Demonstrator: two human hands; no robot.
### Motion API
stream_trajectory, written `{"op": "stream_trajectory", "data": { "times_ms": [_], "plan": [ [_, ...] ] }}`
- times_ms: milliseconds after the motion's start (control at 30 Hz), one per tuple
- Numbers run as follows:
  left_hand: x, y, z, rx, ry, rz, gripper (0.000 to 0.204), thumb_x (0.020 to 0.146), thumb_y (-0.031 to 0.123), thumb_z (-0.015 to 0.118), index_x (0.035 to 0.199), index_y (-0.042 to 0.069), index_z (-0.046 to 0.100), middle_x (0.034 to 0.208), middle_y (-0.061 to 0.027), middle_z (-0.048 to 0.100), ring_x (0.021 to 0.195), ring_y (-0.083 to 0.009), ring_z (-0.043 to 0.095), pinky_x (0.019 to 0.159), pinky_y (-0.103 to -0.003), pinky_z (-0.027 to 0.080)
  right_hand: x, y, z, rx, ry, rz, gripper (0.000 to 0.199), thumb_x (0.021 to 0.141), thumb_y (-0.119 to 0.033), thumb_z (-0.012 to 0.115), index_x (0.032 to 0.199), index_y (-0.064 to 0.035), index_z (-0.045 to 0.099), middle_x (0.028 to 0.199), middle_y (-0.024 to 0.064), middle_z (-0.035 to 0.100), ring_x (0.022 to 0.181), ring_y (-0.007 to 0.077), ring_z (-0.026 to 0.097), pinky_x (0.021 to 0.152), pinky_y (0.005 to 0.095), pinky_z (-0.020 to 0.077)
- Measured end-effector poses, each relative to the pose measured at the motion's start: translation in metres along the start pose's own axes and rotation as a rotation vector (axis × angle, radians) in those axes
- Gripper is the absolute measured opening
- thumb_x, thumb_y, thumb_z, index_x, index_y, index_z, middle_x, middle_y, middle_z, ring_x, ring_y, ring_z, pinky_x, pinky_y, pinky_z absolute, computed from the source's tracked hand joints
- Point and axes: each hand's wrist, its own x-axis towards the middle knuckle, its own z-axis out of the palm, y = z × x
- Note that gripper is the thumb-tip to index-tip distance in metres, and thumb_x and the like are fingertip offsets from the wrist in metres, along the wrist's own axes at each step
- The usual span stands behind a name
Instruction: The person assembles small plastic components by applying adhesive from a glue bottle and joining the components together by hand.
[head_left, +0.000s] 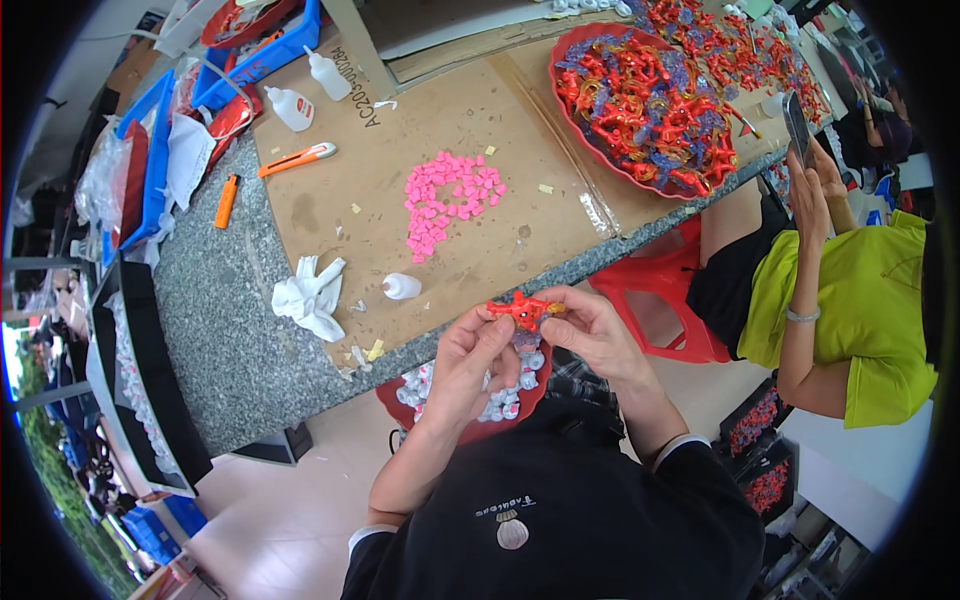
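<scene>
Pinching a small, glossy red plastic figure (522,311) between the thumb and fingers of the left hand (468,350) and of the right hand (595,335), closed on opposite ends. Holding it by the edge of a speckled grey stone tabletop (225,310), above a red plastic bowl (545,378) of small white pieces (510,402). Facing a loose cluster of small bright-pink pieces (450,195) on a flat brown cardboard sheet (330,220), near a small white squeeze bottle (402,287).

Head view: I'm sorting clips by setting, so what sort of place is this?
Probably a small-parts assembly workshop: a red tray heaped with red and purple pieces, loose pink pieces spread on a cardboard sheet, and white bottles nearby.
</scene>
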Motion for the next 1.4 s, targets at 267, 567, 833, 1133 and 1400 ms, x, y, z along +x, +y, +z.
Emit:
{"op": "stream_trajectory", "data": {
  "times_ms": [267, 567, 833, 1133, 1400],
  "plan": [
    [-0.004, 0.002, -0.001, -0.021, -0.111, -0.195, 0.019, 0.089, 0.006, 0.048, 0.108, 0.003, 0.047, 0.081, -0.0161, 0.064, 0.045, -0.0111, 0.055, 0.035, -0.017, 0.03, -0.006, -0.004, -0.004, -0.019, 0.005, 0.075, 0.02, 0.088, -0.011, 0.056, 0.106, -0.0009, 0.056, 0.088, 0.0003, 0.059, 0.078, 0.004, 0.053, 0.067, 0.0195, 0.0431],
    [-0.004, -0.001, -0.005, -0.002, -0.105, -0.184, 0.021, 0.089, 0.008, 0.049, 0.109, 0.002, 0.049, 0.081, -0.0171, 0.064, 0.044, -0.0122, 0.055, 0.034, -0.018, 0.032, -0.007, -0.008, -0.003, 0.0, -0.068, 0.067, 0.024, 0.086, -0.008, 0.058, 0.108, -0.0004, 0.053, 0.088, 0.0026, 0.06, 0.079, 0.0044, 0.054, 0.067, 0.0197, 0.0438],
    [-0.006, -0.003, -0.003, -0.023, -0.077, -0.111, 0.022, 0.09, 0.009, 0.05, 0.109, -0.001, 0.05, 0.085, -0.0146, 0.064, 0.046, -0.0092, 0.054, 0.035, -0.017, 0.028, -0.008, -0.004, -0.004, 0.004, -0.044, 0.113, 0.028, 0.087, -0.009, 0.056, 0.112, 0.0004, 0.05, 0.092, 0.0042, 0.059, 0.082, 0.0077, 0.056, 0.07, 0.0222, 0.0462],
    [-0.007, 0.001, 0.005, 0.155, -0.044, -0.006, 0.03, 0.086, 0.003, 0.056, 0.114, -0.003, 0.048, 0.091, -0.0134, 0.064, 0.052, -0.0066, 0.053, 0.04, -0.015, 0.031, -0.009, -0.002, -0.006, 0.021, -0.038, 0.049, 0.031, 0.088, -0.009, 0.055, 0.116, -0.0004, 0.046, 0.099, 0.0078, 0.059, 0.091, 0.0126, 0.058, 0.077, 0.0275, 0.0492],
    [-0.004, 0.001, 0.0, 0.056, -0.079, -0.031, 0.025, 0.086, 0.005, 0.055, 0.109, -0.004, 0.052, 0.083, -0.015, 0.063, 0.042, -0.0062, 0.042, 0.035, -0.017, 0.026, -0.01, -0.001, -0.005, -0.006, -0.02, 0.055, 0.028, 0.088, -0.009, 0.056, 0.113, -0.0004, 0.049, 0.094, 0.0055, 0.06, 0.084, 0.012, 0.06, 0.072, 0.0235, 0.0472]
  ]
}}
